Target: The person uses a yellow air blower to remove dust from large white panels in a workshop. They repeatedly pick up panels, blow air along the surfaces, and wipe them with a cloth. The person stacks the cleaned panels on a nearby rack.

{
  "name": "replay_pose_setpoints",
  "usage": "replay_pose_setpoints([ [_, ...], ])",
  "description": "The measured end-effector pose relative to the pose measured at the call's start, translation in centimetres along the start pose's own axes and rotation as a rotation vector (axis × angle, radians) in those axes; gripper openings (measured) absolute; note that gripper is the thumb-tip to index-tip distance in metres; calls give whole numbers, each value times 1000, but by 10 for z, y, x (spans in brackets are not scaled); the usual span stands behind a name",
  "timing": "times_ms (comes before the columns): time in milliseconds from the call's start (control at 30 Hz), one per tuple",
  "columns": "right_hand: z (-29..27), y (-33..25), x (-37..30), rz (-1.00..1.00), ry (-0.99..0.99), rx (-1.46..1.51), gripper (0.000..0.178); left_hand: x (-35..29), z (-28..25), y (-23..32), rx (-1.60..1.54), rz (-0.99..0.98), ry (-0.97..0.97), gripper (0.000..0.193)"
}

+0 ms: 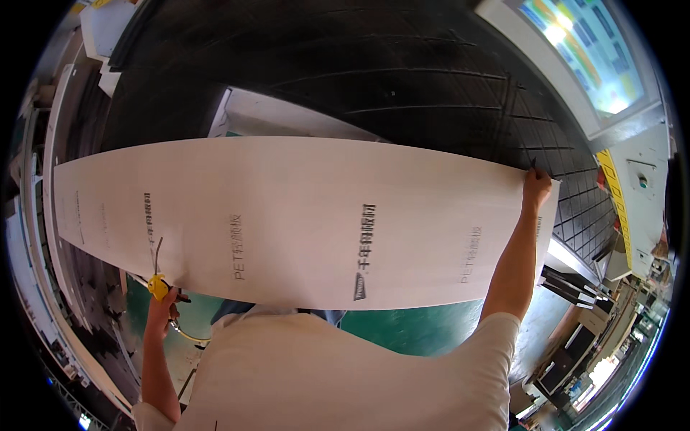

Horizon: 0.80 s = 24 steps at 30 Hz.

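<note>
A long pale board with dark print across its face lies in front of me, its near edge against my body. At its near left edge, my left hand is closed around a yellow air blow gun, whose thin nozzle points away over the board. A pale hose runs from the gun's lower end. My right arm reaches over the board, and my right hand is closed at its far right corner, thumb side on the board. A small dark tip shows just beyond those fingers; I cannot make out what it is.
Beyond the board spreads a dark, grooved machine bed. A lit screen stands at the far right, above a white machine housing with a yellow strip. Long rails and stacked material line the left. The green floor shows below.
</note>
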State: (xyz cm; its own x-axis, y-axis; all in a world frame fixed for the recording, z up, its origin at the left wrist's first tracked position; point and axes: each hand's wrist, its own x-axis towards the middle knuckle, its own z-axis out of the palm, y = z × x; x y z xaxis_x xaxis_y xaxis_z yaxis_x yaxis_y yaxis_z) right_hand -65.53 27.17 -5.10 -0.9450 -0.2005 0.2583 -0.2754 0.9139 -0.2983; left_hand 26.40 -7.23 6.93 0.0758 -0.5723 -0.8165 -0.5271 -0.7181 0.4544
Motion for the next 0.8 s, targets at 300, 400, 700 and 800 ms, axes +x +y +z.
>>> replay_pose_setpoints([
  [300,26,-229,-180,-445,28,329,5,56,-103,8,-55,-22,-146,20],
  [400,29,-345,-252,-531,24,384,6,82,-145,3,-94,4,-245,27],
  [700,68,-635,-477,-467,-290,620,6,125,-249,-11,-95,-17,-306,23],
  [800,71,-676,-505,-636,-177,615,5,132,-266,0,-44,-33,-320,20],
])
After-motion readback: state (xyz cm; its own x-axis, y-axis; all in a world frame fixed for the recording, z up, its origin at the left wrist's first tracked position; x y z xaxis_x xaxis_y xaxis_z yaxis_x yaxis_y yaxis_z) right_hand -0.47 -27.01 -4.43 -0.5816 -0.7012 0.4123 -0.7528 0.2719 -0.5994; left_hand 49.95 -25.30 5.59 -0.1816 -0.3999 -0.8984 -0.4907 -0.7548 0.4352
